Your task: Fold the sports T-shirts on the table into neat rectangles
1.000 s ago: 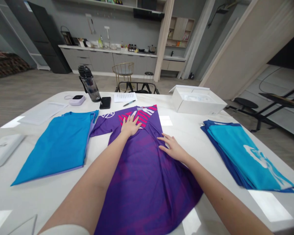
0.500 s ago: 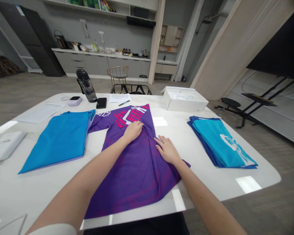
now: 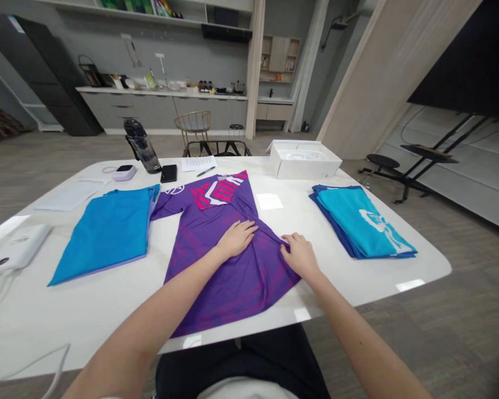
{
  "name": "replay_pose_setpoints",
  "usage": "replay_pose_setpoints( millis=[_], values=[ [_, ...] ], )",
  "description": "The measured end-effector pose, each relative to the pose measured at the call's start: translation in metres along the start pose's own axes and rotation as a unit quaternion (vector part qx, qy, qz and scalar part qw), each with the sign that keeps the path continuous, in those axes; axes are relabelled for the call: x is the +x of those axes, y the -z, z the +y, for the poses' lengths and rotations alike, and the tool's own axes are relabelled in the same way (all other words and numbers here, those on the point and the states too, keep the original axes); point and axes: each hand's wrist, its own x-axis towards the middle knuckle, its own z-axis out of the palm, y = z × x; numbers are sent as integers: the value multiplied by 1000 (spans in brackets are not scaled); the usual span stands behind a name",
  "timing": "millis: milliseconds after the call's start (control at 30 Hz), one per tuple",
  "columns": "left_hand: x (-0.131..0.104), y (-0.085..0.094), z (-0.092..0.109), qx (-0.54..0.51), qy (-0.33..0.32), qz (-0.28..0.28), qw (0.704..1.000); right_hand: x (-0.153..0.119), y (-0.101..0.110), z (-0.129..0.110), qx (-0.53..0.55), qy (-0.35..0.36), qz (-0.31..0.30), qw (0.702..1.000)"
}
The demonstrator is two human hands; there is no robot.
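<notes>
A purple T-shirt (image 3: pixel 233 291) with a pink and white print near its collar lies on the white table, its right side folded inward. My left hand (image 3: pixel 238 238) rests flat on the middle of the shirt, fingers stretched out. At the shirt's right edge, my right hand (image 3: pixel 300 255) has its thumb and fingers closed on the fabric. Creases run from that grip down toward the hem. To the left lies a folded blue garment (image 3: pixel 108 230); a stack of folded blue and turquoise garments (image 3: pixel 357 219) sits on the right.
An open white box (image 3: pixel 305 160) stands at the back right of the table (image 3: pixel 191 366). A water bottle (image 3: pixel 144 149), a phone (image 3: pixel 168 173), a pen (image 3: pixel 205 172) and papers (image 3: pixel 69 194) lie along the far side. A white device (image 3: pixel 19 246) with cables is at the left.
Both hands have moved nearer to me and slightly right along the shirt. My right hand has gone from lying flat to gripping the edge. The right sleeve no longer shows.
</notes>
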Motion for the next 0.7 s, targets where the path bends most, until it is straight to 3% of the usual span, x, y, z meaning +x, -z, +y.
replay_pose_setpoints(
  millis=[167, 267, 367, 500, 600, 700],
  values=[
    [4, 7, 2, -9, 14, -9, 1000, -45, 15, 25, 11, -83, 22, 996],
    [2, 18, 22, 4, 13, 35, 999, -57, 27, 23, 109, -95, 57, 988],
    [-7, 30, 63, 19, -33, 81, 996, -61, 41, 5, 231, -65, 97, 966],
    [-25, 44, 117, 15, -61, 138, 989, -68, 57, -26, 287, -1, 120, 950],
    [-41, 51, 131, -17, -54, 170, 984, -76, 58, -45, 280, 30, 114, 953],
    [-62, 57, 125, -47, -32, 186, 981, -84, 46, -58, 234, 37, 116, 965]
  ],
)
